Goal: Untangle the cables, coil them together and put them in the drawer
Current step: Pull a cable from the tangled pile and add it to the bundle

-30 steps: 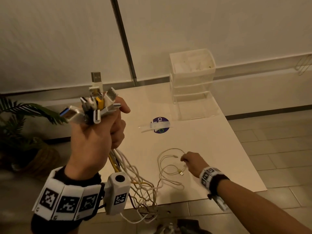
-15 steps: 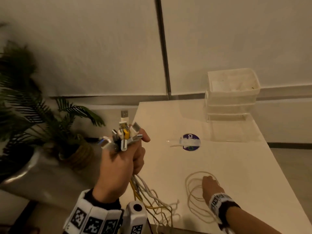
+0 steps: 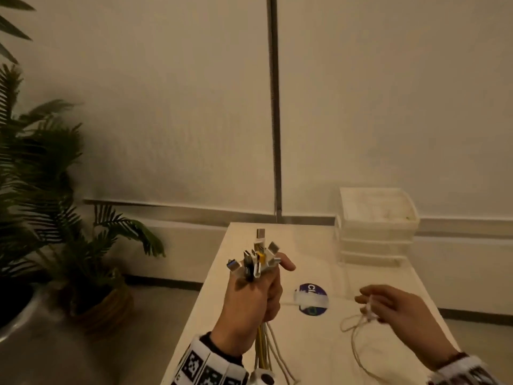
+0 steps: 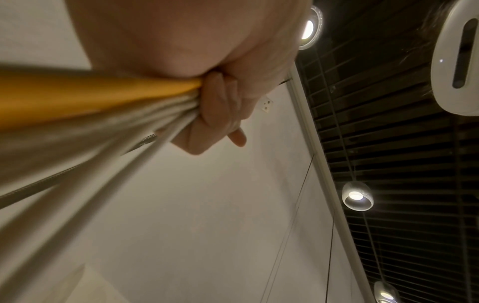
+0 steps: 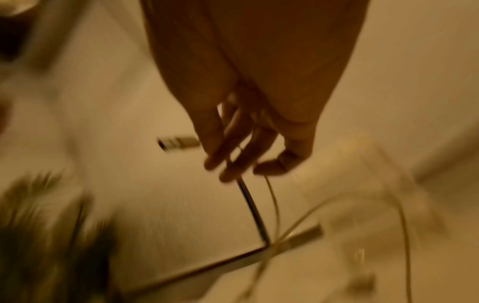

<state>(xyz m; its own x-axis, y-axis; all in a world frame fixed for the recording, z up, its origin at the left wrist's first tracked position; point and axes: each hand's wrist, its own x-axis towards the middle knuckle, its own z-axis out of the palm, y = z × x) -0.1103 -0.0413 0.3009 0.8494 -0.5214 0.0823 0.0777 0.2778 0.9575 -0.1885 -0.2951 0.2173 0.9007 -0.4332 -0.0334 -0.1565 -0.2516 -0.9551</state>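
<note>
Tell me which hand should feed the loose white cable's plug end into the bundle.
Probably the right hand: it already pinches the loose white cable beside the plug. The left hand is full, gripping the cable bundle upright with connectors fanned out on top.

Left hand (image 4: 220,106) curled in a grip round yellow cable (image 4: 90,94) and grey cables (image 4: 77,160), pale wall (image 4: 194,225), lit ceiling lamps (image 4: 356,197)

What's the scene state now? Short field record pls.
left hand: grips cable bundle, plugs fanned above fist
right hand: pinches loose cable, lifted above table
bundle: one yellow cable, the rest pale
drawers: far right on table, shut
sticker: on table between hands
coiling: not done
</note>
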